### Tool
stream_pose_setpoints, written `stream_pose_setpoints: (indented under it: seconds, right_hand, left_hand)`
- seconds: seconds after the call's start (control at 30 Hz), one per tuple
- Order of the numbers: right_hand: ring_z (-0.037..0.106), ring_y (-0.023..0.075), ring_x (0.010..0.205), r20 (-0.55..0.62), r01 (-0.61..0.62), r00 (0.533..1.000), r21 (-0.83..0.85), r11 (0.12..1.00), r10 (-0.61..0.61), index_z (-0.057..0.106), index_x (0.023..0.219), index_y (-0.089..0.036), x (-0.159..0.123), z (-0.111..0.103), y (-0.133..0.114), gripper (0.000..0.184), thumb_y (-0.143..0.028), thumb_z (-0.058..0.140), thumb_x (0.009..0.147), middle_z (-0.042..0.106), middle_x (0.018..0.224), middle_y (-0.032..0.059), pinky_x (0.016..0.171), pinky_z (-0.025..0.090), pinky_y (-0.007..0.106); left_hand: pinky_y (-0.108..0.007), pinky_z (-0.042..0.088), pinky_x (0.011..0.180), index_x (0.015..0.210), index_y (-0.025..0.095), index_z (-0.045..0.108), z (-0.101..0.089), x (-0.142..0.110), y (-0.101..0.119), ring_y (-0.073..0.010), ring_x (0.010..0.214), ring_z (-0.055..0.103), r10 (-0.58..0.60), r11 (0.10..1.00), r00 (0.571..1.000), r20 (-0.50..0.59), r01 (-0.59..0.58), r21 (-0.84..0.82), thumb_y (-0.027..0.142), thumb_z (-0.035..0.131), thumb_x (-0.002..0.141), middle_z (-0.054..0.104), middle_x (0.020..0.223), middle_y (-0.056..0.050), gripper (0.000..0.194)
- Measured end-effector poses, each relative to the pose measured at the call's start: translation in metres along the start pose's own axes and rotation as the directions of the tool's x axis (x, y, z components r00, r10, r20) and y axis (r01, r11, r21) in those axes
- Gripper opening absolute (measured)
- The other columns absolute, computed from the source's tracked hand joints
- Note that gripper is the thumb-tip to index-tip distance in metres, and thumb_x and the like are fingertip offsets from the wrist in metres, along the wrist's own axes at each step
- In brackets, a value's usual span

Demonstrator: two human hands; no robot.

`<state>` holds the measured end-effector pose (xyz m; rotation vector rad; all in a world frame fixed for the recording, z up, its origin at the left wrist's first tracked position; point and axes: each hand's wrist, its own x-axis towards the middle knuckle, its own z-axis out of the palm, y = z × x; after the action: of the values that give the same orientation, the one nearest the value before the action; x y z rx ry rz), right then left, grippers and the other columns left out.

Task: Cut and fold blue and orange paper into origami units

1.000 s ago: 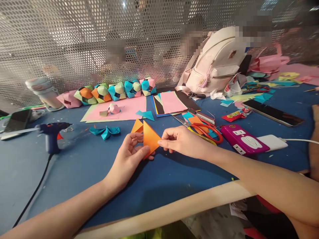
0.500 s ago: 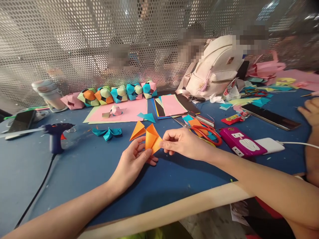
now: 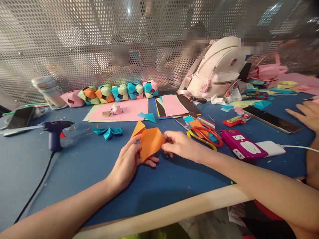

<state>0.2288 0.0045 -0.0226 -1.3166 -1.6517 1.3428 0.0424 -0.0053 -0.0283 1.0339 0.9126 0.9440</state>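
Between my hands, above the blue table, is a piece of orange folded paper (image 3: 151, 142), its flat side facing me. My left hand (image 3: 131, 154) holds its left edge, with some fingers spread beneath. At the right edge, my right hand (image 3: 178, 144) pinches the paper between thumb and fingertips. Just behind my left fingers lies a second orange paper piece (image 3: 138, 127), folded to a point. Blue folded paper pieces (image 3: 107, 132) rest to the left. Scissors with red and yellow handles (image 3: 208, 136) lie past my right hand among paper scraps.
A glue gun (image 3: 55, 134) stands at left, its cord running forward. Several folded paper balls (image 3: 121, 93) line the mesh wall beside a bottle (image 3: 48, 94). At right are a white backpack (image 3: 215, 69), a purple power bank (image 3: 243, 144), a phone (image 3: 271, 119) and another person's hand (image 3: 305, 114).
The orange paper has turned and flattened: its folded opening showed before, now a broad flat face does. My hands stay close to the same place. The other person's hand has spread toward the phone.
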Motion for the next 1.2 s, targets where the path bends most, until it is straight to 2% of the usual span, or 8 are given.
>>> stream_pose_setpoints:
  seconds: [0.1,0.23,0.47,0.57,0.8,0.97,1.1,1.2]
  right_hand:
    - [0.054,0.0121,0.068,0.023,-0.013,1.000,0.136,0.991,0.010,0.054,0.083,-0.017,-0.001,0.003,-0.001,0.018,-0.032,0.059,0.076,0.058,0.075,0.0000,0.055,0.045,0.024]
    - [0.057,0.0146,0.080,0.020,0.032,0.999,0.197,0.980,-0.037,0.053,0.086,-0.017,-0.005,0.004,-0.003,0.037,-0.053,0.054,0.084,0.060,0.089,0.0038,0.060,0.047,0.025]
    - [0.056,0.0144,0.077,-0.097,0.077,0.992,0.013,0.997,-0.076,0.054,0.092,-0.017,-0.010,0.006,-0.007,0.024,-0.036,0.060,0.079,0.061,0.087,0.0016,0.068,0.046,0.027]
    - [0.056,0.0145,0.074,-0.108,0.114,0.986,-0.094,0.989,-0.124,0.055,0.083,-0.017,-0.008,0.003,-0.007,0.008,-0.023,0.052,0.078,0.060,0.079,0.0001,0.065,0.044,0.026]
    - [0.050,0.0105,0.058,0.136,-0.021,0.989,-0.237,0.971,0.055,0.053,0.077,-0.018,-0.006,-0.014,-0.006,0.007,-0.018,0.049,0.072,0.058,0.071,-0.0033,0.053,0.037,0.023]
    - [0.049,0.0119,0.068,0.093,0.045,0.996,-0.484,0.874,0.000,0.059,0.080,-0.017,-0.005,-0.018,-0.006,0.013,-0.019,0.048,0.074,0.059,0.076,-0.0021,0.057,0.034,0.023]
    - [0.049,0.0122,0.068,0.055,0.012,0.998,-0.543,0.840,0.021,0.060,0.081,-0.019,-0.005,-0.018,-0.008,0.012,-0.018,0.050,0.075,0.060,0.076,-0.0016,0.058,0.033,0.024]
    - [0.048,0.0119,0.065,0.054,0.035,0.999,-0.577,0.816,-0.004,0.057,0.074,-0.019,-0.004,-0.022,-0.006,0.004,-0.019,0.053,0.074,0.056,0.070,-0.0026,0.057,0.031,0.024]
  left_hand:
    - [-0.036,0.059,0.065,0.111,0.015,0.054,0.001,-0.003,-0.004,-0.0222,0.070,0.071,0.031,0.988,0.999,0.029,-0.035,0.148,0.027,0.055,0.079,0.070,0.080,-0.004,0.035]
    - [-0.037,0.059,0.067,0.105,0.014,0.054,0.002,-0.003,-0.006,-0.0217,0.071,0.071,0.069,0.961,0.997,0.030,-0.074,0.266,0.027,0.059,0.079,0.070,0.086,-0.007,0.030]
    - [-0.031,0.057,0.068,0.109,0.018,0.052,0.000,0.000,-0.011,-0.0185,0.076,0.069,0.117,0.939,0.992,0.050,-0.127,0.321,0.032,0.061,0.082,0.068,0.085,-0.002,0.031]
    - [-0.026,0.051,0.063,0.109,0.019,0.056,-0.001,-0.002,-0.009,-0.0153,0.067,0.064,0.164,0.894,0.986,0.031,-0.162,0.417,0.033,0.059,0.084,0.063,0.068,0.003,0.028]
    - [-0.025,0.045,0.062,0.092,0.018,0.063,-0.008,0.004,-0.001,-0.0138,0.066,0.057,0.267,0.865,0.962,-0.063,-0.210,0.456,0.035,0.065,0.078,0.061,0.072,0.001,0.022]
    - [-0.026,0.044,0.063,0.087,0.019,0.064,-0.013,0.008,-0.003,-0.0152,0.067,0.057,0.251,0.747,0.967,0.038,-0.218,0.628,0.033,0.062,0.079,0.064,0.073,-0.001,0.017]
    - [-0.026,0.044,0.063,0.089,0.021,0.065,-0.012,0.005,-0.004,-0.0151,0.067,0.056,0.295,0.662,0.947,0.128,-0.299,0.687,0.028,0.064,0.077,0.064,0.074,0.000,0.014]
    - [-0.026,0.044,0.064,0.092,0.022,0.064,-0.011,0.004,-0.003,-0.0150,0.066,0.056,0.287,0.661,0.949,0.127,-0.293,0.691,0.022,0.063,0.075,0.063,0.071,0.002,0.017]
